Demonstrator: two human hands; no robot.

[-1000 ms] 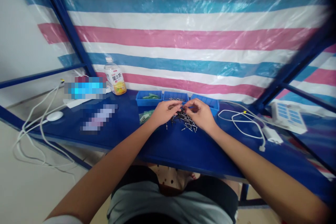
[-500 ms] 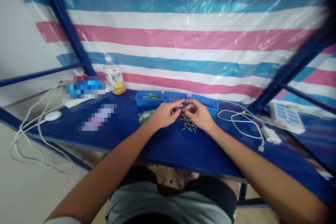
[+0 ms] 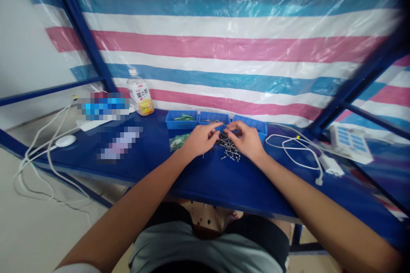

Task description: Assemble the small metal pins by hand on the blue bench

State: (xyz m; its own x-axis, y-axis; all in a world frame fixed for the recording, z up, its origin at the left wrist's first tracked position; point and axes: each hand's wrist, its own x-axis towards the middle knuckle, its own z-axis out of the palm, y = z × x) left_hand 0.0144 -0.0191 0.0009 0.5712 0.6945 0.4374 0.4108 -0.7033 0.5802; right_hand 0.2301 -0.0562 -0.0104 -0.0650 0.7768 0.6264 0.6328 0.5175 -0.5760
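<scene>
My left hand (image 3: 203, 140) is over the left side of a pile of thin metal rivets (image 3: 231, 149), its fingers curled and its thumb close to them. From the right, my right hand (image 3: 246, 137) meets it, thumb and index finger pinched together near the left fingertips. Whatever is between the fingers is too small to make out. The rivets are silver and dark, and lie loose on the blue table (image 3: 205, 179); the hands cover part of them. Behind the hands, a blue bin (image 3: 214, 116) in the middle holds more thin metal pieces.
A left blue bin (image 3: 181, 123) holds green pieces; a right blue bin (image 3: 256, 124) is partly hidden. A green-and-clear bag (image 3: 178, 141) lies by my left hand. A drink bottle (image 3: 141, 96) stands at back left. At right are a white cable (image 3: 294, 160) and a power strip (image 3: 351, 143).
The silver rivet seen upright between my fingertips no longer shows. The fingertips have moved slightly apart, with both hands still over the pile.
</scene>
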